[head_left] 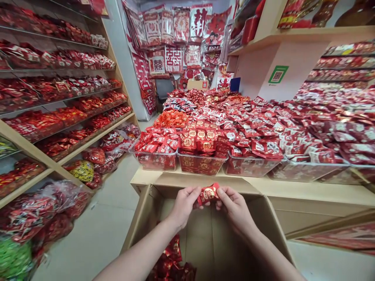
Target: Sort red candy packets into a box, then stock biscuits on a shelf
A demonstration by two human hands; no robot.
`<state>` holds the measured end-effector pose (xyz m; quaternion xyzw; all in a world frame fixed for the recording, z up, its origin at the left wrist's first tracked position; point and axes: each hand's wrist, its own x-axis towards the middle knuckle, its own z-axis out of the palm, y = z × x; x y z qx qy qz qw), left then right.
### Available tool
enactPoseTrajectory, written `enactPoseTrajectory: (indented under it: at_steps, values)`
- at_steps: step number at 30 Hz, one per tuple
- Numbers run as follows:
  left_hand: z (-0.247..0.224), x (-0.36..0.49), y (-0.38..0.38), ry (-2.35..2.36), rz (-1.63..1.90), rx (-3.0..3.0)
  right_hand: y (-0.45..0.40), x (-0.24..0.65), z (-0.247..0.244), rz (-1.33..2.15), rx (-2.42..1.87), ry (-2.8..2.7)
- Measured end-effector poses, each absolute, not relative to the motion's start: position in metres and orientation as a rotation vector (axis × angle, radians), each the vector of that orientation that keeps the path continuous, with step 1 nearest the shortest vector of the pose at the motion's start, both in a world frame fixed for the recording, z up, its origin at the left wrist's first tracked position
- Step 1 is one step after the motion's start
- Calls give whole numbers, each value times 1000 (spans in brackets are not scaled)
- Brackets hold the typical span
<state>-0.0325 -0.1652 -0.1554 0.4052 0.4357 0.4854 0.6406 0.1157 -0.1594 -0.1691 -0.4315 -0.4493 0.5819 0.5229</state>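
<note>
Between my two hands I hold one small red candy packet (209, 193) with a gold round print, stretched level above an open cardboard box (205, 238). My left hand (185, 203) pinches its left end between thumb and fingers. At the other end, my right hand (233, 205) closes on the packet's right edge. Inside the box, at the lower left, lie several shiny red packets (172, 261), partly hidden by my left forearm. Just beyond the hands, a clear plastic bin (202, 163) holds red packets with similar gold round prints.
A wooden counter (246, 183) carries rows of bins heaped with red packets. Shelves (58, 70) of packets line the left side, with bagged sweets (43, 210) on the floor (108, 218). Red decorations (181, 39) hang at the back. A white pillar (263, 74) bears a green-framed code sign (278, 74).
</note>
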Motion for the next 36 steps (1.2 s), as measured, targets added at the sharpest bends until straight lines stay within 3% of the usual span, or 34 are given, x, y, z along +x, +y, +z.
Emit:
enactPoseTrajectory:
  at_steps: [7, 13, 21, 28, 36]
  values:
    - [-155, -42, -162, 1045, 862, 1356, -162, 119, -171, 1234, -1066, -1574]
    - [-158, -34, -169, 1041, 1036, 1211, -164, 114, -169, 1469, -977, -1369]
    - [-159, -38, -167, 1001, 918, 1141, -165, 120, -166, 1408, -1041, -1489]
    - [-153, -34, -171, 972, 1182, 1019, -170, 106, -176, 1577, -908, -1297]
    - [-155, -36, -169, 948, 1161, 944, -164, 112, -169, 1501, -1020, -1121]
